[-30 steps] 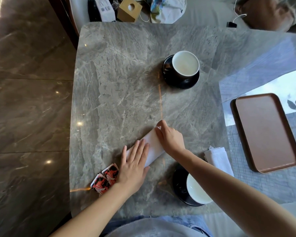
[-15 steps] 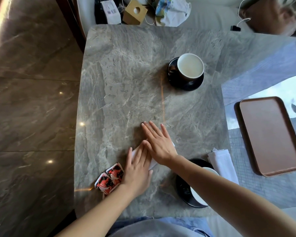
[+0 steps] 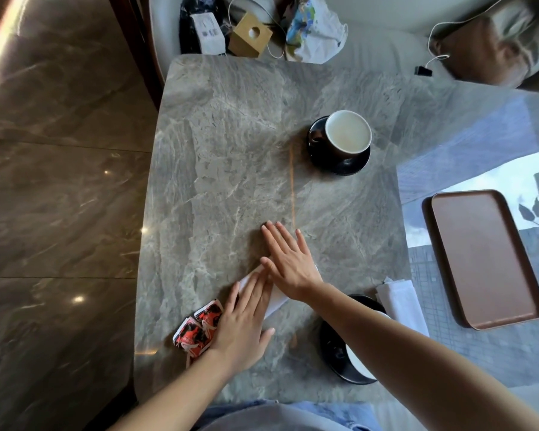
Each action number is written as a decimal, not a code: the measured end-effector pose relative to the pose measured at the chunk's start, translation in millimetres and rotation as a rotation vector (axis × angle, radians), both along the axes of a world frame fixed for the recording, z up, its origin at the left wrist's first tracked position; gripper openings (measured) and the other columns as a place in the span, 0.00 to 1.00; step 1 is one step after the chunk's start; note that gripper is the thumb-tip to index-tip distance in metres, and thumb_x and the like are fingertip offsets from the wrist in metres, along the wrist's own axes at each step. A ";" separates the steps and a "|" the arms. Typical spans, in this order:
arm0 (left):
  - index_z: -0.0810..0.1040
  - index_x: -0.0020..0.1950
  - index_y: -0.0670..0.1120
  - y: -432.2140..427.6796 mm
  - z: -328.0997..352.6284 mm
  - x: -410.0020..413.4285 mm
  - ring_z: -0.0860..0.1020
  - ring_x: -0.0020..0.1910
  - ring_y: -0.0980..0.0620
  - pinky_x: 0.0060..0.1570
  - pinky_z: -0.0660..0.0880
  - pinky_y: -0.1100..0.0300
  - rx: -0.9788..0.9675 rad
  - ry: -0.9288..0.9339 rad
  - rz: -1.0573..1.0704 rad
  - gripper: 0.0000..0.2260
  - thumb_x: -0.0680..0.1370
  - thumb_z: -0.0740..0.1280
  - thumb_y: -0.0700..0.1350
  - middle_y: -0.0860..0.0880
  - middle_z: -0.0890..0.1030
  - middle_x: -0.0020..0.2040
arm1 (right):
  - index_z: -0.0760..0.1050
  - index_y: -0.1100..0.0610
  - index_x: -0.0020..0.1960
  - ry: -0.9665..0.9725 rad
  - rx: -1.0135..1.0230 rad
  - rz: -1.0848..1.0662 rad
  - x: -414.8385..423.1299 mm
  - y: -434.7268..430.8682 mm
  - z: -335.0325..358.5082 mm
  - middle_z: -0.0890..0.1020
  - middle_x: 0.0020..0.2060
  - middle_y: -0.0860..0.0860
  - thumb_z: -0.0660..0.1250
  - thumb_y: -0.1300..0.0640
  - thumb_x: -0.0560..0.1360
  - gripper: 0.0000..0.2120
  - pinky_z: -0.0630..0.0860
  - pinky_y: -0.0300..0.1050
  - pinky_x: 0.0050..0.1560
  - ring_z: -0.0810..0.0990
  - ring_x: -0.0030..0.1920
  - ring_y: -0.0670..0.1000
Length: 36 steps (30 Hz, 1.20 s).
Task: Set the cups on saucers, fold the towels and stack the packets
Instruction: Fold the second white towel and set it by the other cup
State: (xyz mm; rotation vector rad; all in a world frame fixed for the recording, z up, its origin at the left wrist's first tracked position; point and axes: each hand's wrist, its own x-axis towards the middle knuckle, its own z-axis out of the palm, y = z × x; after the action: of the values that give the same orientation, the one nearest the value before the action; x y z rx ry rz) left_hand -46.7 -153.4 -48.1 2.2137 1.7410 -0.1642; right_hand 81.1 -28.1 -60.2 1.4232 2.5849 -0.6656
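A small white towel (image 3: pixel 276 301) lies folded near the table's front, mostly covered by both hands. My left hand (image 3: pixel 246 321) rests flat on its near end, fingers spread. My right hand (image 3: pixel 288 262) presses flat across its far end, fingers stretched past it onto the marble. Two red-and-black packets (image 3: pixel 198 328) overlap just left of my left hand. A dark cup with a white inside (image 3: pixel 347 136) stands on a black saucer (image 3: pixel 352 164) at the middle back. A second cup on its saucer (image 3: pixel 339 353) sits under my right forearm. Another folded white towel (image 3: pixel 402 303) lies right of it.
A brown tray (image 3: pixel 486 259) lies on the table's right side. The grey marble table (image 3: pixel 224 150) ends at the left over a polished floor. Behind it a seat holds a cardboard box (image 3: pixel 251 35), bags and a cable.
My right hand has gone from gripping the towel's far end to lying flat on it with fingers stretched out. The towel now shows much shorter. The left hand has stayed put.
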 end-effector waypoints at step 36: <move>0.76 0.48 0.45 87.8 37.6 57.2 0.78 0.38 0.63 0.34 0.71 0.77 -0.492 -1.203 0.967 0.02 0.77 0.65 0.42 0.50 0.80 0.44 | 0.75 0.54 0.56 0.953 -0.994 -1.026 81.7 15.5 57.1 0.81 0.47 0.55 0.64 0.64 0.74 0.12 0.76 0.47 0.46 0.80 0.48 0.55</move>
State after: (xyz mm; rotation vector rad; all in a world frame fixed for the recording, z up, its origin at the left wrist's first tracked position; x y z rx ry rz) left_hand 10.4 -65.6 -10.5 0.6093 1.5018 0.7136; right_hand 162.8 -12.5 -3.1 2.1024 0.9991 -2.7102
